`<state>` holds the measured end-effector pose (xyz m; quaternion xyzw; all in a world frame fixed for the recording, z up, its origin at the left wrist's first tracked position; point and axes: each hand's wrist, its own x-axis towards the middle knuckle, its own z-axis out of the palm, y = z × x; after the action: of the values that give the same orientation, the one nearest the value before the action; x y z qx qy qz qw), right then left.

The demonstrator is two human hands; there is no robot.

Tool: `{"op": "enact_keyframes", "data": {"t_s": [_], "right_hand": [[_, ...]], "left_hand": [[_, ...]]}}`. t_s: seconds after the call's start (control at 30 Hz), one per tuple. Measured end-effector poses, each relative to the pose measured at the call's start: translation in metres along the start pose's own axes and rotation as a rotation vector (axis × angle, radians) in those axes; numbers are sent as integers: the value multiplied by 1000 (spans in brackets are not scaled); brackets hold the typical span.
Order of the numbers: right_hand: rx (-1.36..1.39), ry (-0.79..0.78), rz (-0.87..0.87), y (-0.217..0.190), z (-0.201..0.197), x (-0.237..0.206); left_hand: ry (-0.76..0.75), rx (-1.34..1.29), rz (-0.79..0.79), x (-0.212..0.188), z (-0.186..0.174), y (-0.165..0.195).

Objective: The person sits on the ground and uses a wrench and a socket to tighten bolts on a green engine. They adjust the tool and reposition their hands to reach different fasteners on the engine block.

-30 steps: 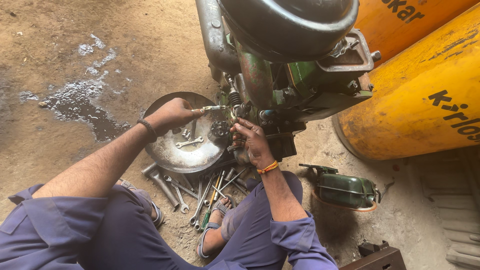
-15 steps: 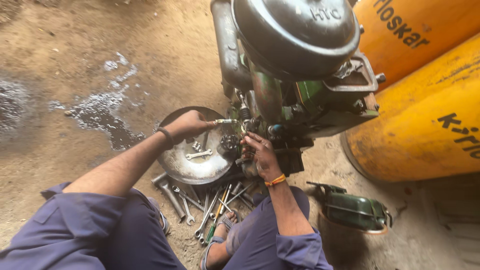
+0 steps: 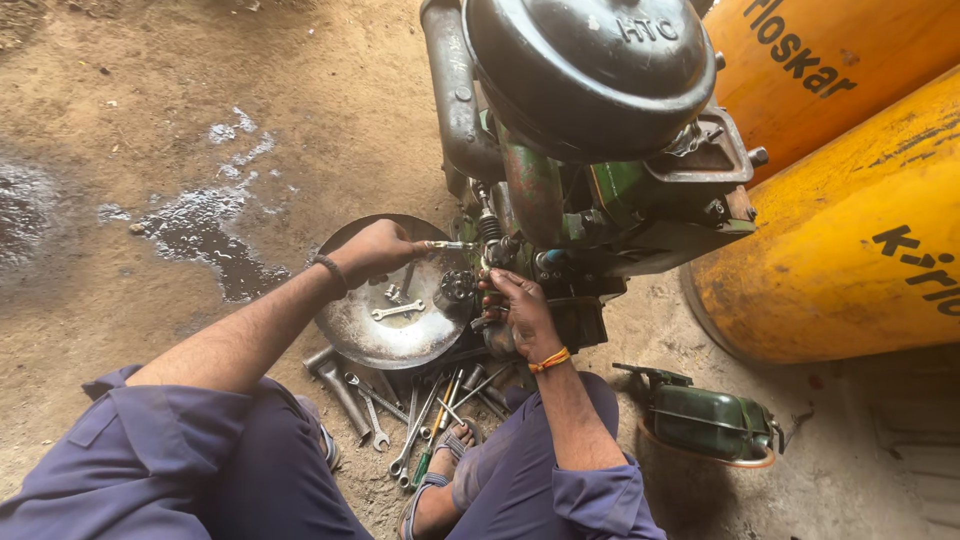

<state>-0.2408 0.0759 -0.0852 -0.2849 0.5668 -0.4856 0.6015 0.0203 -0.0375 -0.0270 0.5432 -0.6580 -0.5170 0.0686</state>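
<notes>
- The left hand [image 3: 378, 250] is closed around the handle of a spanner [image 3: 450, 245], which is held level with its far end set against the lower side of the engine [image 3: 580, 190].
- A dark band is worn on the left wrist, and the forearm is stretched over a round metal pan [image 3: 370, 335].
- The right hand [image 3: 520, 310] is pressed against the dark fittings at the base of the engine; its fingers are curled onto a part there, but what exactly is gripped cannot be told.
- An orange thread is tied round the right wrist.
- The pan is set on the dirt floor just beside the engine, under the left hand; a small spanner and a few loose nuts are seen lying in it, and a dark round part is rested at its right rim.
- A scatter of spanners [image 3: 415, 420] is laid on the ground below the pan, between the person's knees, near a sandalled foot.
- A green metal cover [image 3: 710, 420] is placed on the ground to the right of the right forearm.
- Two large yellow tanks [image 3: 860, 240] are lying behind the engine on the right.
- A wet patch [image 3: 205, 235] is noted on the floor, well apart to the left.
</notes>
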Motion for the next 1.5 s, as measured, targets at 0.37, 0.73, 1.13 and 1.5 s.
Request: {"op": "enact_keyframes", "data": {"t_s": [0.37,0.73,1.13,1.5], "right_hand": [[17,-41,43,5,-1,2],[66,1,5,4,4,3],[237,-97,0,8,-12,15],[107,-90,-286,-2,3,4]], "left_hand": [[229,76,46,8,3,-6],[252,16,104,7,2,-1],[280,-692,209,16,-9,-7],[32,-396,19,19,-3,-20]]}}
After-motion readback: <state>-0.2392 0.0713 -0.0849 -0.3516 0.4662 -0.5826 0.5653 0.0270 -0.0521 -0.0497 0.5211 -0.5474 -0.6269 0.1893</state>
